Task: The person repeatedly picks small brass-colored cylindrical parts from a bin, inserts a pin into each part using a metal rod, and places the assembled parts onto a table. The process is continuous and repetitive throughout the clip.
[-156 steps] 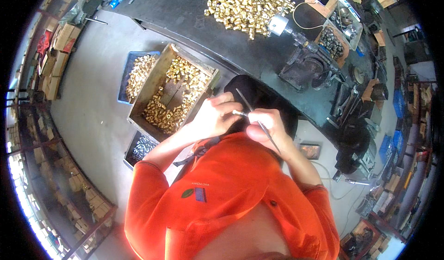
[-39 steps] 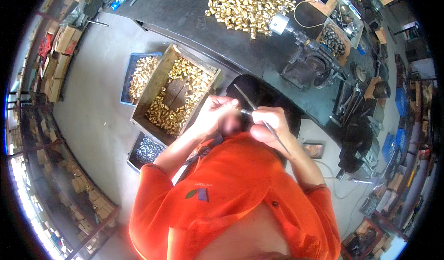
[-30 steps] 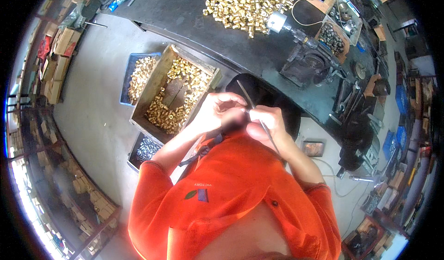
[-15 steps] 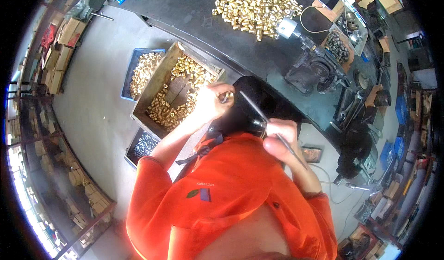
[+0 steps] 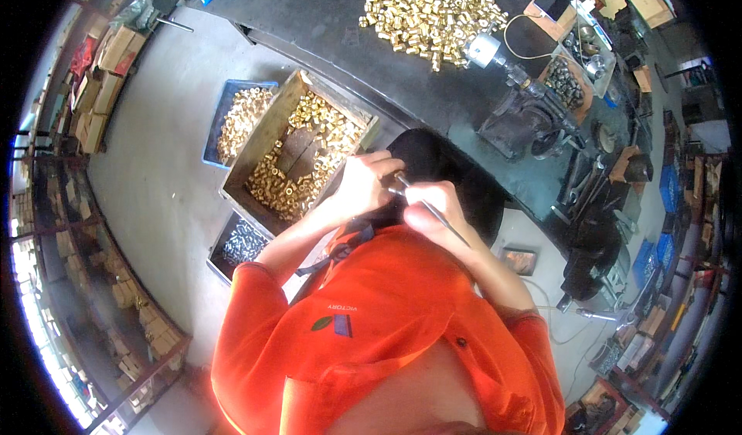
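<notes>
My left hand [image 5: 365, 183] and my right hand [image 5: 433, 212] meet in front of my chest, above a black round seat [image 5: 464, 180]. The right hand grips a thin metal rod [image 5: 427, 206] whose tip points at a small metal part pinched in the left fingers. The part is too small to make out. An open wooden box [image 5: 272, 129] with several brass fittings stands just left of my left hand. A large heap of brass fittings [image 5: 429, 10] lies on the dark workbench [image 5: 325, 25] farther up.
A blue crate of brass parts [image 5: 238, 118] and a dark tray of silvery parts [image 5: 241, 242] sit on the grey floor at left. A machine [image 5: 525, 118] and small parts trays [image 5: 568, 79] stand on the bench at right. Shelves of cardboard boxes [image 5: 100, 95] line the left rim.
Half a second ago my left hand was up by the wooden box, apart from the right. It has come back, and both hands are together again on the rod and small part.
</notes>
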`<action>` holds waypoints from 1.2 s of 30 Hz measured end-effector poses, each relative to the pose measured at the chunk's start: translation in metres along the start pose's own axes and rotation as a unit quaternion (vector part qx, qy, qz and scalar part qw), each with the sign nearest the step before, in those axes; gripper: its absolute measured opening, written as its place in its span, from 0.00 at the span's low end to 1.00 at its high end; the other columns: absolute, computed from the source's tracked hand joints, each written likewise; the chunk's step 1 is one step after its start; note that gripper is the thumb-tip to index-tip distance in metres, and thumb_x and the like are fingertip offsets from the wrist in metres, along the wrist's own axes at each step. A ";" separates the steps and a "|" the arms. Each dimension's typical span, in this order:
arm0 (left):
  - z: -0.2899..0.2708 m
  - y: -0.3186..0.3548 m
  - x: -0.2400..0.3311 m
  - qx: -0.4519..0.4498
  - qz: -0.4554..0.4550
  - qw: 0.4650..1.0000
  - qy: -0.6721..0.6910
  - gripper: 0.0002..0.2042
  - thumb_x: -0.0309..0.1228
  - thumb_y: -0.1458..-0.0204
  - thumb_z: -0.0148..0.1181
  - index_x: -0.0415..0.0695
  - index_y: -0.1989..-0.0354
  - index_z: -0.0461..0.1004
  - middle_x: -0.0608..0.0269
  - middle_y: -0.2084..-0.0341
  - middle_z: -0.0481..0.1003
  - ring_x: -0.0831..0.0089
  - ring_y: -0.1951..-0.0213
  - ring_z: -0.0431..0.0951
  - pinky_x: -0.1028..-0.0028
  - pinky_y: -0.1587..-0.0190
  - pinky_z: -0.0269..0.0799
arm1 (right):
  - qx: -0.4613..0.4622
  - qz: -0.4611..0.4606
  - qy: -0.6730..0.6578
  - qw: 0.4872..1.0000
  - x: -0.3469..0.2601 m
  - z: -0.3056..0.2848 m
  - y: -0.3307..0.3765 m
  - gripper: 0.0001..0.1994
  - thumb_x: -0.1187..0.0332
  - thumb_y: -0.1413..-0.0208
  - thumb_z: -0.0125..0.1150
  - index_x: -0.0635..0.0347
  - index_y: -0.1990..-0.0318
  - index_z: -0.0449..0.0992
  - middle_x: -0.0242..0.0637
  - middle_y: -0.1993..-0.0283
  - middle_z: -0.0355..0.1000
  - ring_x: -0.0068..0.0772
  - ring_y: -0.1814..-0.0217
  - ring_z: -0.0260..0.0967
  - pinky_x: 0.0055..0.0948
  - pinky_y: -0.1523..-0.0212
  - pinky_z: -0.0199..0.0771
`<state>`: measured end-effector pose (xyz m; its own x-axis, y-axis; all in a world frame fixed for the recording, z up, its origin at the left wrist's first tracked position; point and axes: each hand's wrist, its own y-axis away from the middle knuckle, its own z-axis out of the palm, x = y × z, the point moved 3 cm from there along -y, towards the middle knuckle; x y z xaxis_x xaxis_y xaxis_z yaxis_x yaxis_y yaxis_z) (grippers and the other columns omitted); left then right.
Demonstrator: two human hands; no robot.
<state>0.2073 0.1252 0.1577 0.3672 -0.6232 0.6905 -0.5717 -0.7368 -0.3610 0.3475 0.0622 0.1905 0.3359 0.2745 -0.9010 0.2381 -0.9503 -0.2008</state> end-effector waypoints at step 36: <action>-0.090 0.040 -0.258 0.060 -0.273 0.956 -0.090 0.19 0.29 0.57 0.59 0.40 0.53 0.74 0.50 0.66 0.78 0.62 0.63 0.79 0.68 0.60 0.74 | 0.036 0.058 -0.080 0.994 0.004 -0.036 0.024 0.17 0.66 0.63 0.59 0.60 0.86 0.54 0.29 0.85 0.48 0.21 0.82 0.46 0.27 0.81 0.43</action>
<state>0.0240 0.2803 0.0211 0.7129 -0.1650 0.6816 -0.1756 -0.9830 -0.0544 0.3872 0.0454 0.1954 0.2075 0.1405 -0.9681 0.1375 -0.9840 -0.1133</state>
